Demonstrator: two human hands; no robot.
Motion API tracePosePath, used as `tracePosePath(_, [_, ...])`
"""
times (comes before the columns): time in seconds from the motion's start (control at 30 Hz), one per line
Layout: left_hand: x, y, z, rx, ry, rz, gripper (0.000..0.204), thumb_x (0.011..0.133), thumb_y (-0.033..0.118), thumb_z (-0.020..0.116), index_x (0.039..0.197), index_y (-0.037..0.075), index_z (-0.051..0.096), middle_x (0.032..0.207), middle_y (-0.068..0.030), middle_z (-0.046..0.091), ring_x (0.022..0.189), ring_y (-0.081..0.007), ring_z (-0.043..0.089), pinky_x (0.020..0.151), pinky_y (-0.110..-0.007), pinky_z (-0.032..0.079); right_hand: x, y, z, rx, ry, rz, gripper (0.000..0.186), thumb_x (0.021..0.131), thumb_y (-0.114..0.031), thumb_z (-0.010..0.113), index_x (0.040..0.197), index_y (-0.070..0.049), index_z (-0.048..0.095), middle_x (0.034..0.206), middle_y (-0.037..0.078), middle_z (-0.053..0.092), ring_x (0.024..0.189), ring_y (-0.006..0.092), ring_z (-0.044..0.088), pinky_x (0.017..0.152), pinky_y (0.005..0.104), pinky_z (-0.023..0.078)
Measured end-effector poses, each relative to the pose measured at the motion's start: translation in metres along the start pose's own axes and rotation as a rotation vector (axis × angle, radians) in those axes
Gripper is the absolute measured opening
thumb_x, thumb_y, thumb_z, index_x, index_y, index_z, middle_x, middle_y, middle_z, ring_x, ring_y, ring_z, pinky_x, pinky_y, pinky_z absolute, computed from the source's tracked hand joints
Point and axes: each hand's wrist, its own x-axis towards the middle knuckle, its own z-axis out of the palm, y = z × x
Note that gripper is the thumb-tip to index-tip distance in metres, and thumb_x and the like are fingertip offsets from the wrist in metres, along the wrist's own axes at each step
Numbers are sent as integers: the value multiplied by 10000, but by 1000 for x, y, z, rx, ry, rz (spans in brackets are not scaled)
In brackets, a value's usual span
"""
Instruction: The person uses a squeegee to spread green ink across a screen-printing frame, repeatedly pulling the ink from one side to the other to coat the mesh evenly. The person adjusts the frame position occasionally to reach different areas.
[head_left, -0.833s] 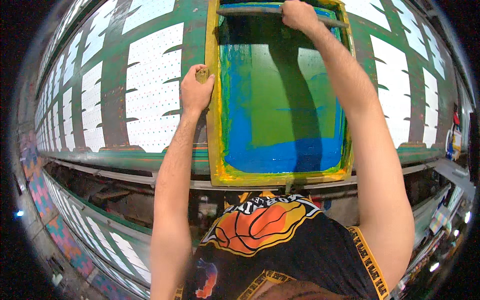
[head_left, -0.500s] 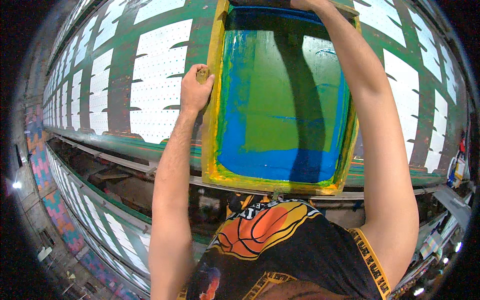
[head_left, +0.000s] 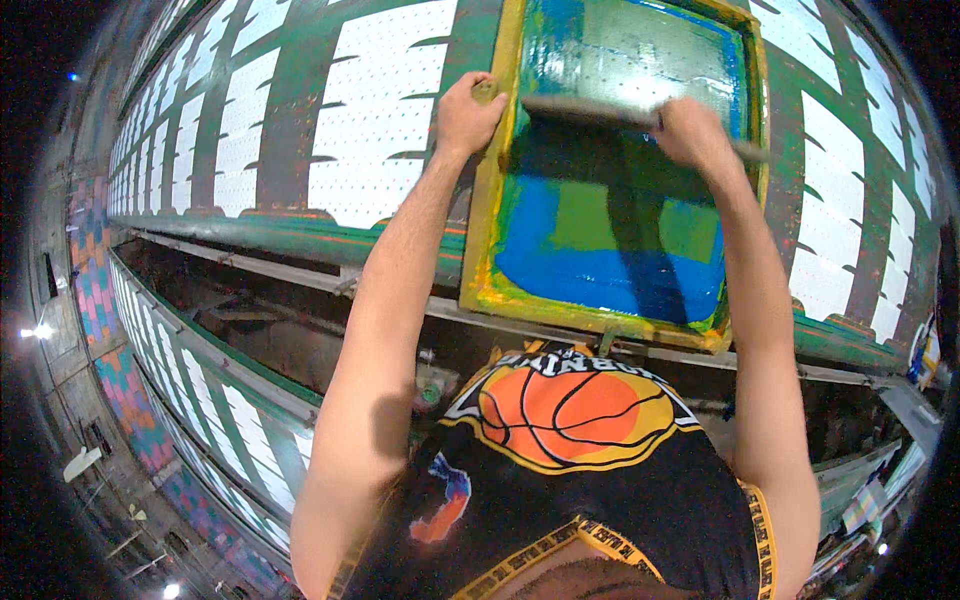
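Observation:
A screen printing frame (head_left: 483, 240) with yellow-stained wooden sides lies in front of me. Blue ink (head_left: 600, 285) pools across its near end and streaks its sides, over a green mesh. My right hand (head_left: 692, 132) is closed on a long squeegee (head_left: 590, 113), which spans the frame crosswise past its middle toward the far end. At the frame's left side, my left hand (head_left: 466, 118) is wrapped round a short, round wooden handle (head_left: 485, 92). The squeegee's lower edge is hidden in shadow.
White perforated sheets (head_left: 385, 110) lie in rows along the green table (head_left: 285, 130) on both sides of the frame. A second long table (head_left: 205, 375) with white pieces runs at the lower left, beside a floor with coloured patches (head_left: 90, 270).
My right hand has drawn the squeegee from the frame's far end toward me. The left hand keeps its hold on the handle. The whole view has shifted, placing the frame higher and farther right.

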Motion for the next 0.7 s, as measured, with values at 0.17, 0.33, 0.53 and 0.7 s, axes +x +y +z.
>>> tracePosePath(0.17, [-3, -5, 2, -46, 13, -14, 455, 841, 311, 779, 1211, 60, 698, 1166, -185, 736, 1104, -358, 701, 971, -441, 555, -143, -74, 37, 51, -14, 15, 325, 815, -70, 658, 1096, -150, 800, 924, 192, 754, 873, 390, 744, 801, 505, 610])
tracePosePath(0.33, [-3, -8, 2, -30, -25, -38, 482, 832, 331, 772, 1235, 79, 694, 1205, -204, 722, 1123, -368, 692, 983, -454, 550, -216, -122, 53, 166, 12, 76, 463, 745, 38, 644, 1159, -122, 773, 1134, 122, 759, 1031, 328, 724, 892, 458, 578])
tracePosePath(0.53, [1, -10, 3, 20, -45, 10, 543, 829, 363, 784, 1283, 80, 689, 1229, -161, 733, 1128, -332, 706, 992, -422, 554, -228, -116, 76, 198, 123, 22, 385, 715, 4, 716, 1087, -90, 743, 1050, 116, 743, 1006, 316, 722, 837, 438, 580])
tracePosePath(0.7, [26, 33, -9, 76, -2, 177, 445, 840, 266, 806, 1241, 113, 688, 1070, -145, 749, 957, -276, 720, 880, -388, 563, -245, -83, 73, 292, 219, 11, 275, 734, -33, 709, 1007, -61, 712, 1002, 121, 731, 1009, 321, 716, 843, 442, 585])
